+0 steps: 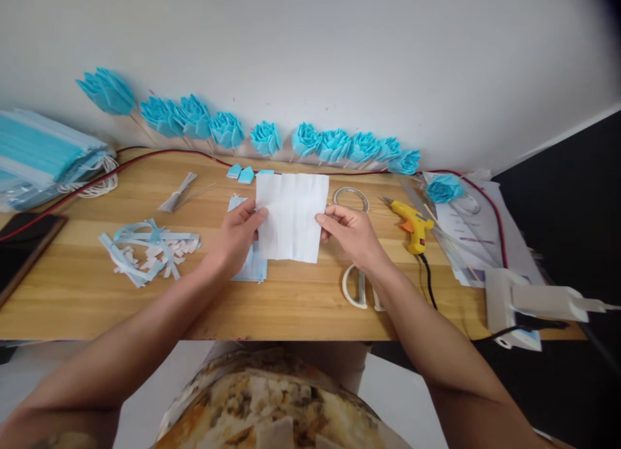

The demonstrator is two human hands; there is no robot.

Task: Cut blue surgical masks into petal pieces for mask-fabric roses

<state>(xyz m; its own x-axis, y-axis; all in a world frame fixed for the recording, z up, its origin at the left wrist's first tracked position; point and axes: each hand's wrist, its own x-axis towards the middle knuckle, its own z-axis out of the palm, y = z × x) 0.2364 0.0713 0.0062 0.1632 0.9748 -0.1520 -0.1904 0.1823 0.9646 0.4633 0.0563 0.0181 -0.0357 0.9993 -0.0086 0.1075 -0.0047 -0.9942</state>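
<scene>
A white, lightly creased sheet of face-mask fabric [292,217] is held up spread out over the table. My left hand [239,237] pinches its left edge, thumb in front. Its right edge is gripped by my right hand [350,234], between thumb and fingers. Beneath the sheet and my left hand lies a pale blue face mask [255,268], partly hidden. Scissors with white handles [356,287] lie under my right wrist, mostly covered. Behind the sheet are small blue cut pieces [246,175] and a roll of tape [351,191] seen as a ring.
Several blue fabric flowers on sticks [266,138] lean along the wall. A mask stack [43,153], dark phone-like slab [29,245], wire ties [178,193] and cut strips [150,248] are left. Rightward are a yellow glue gun [411,224], papers [478,229] and a power strip [504,306].
</scene>
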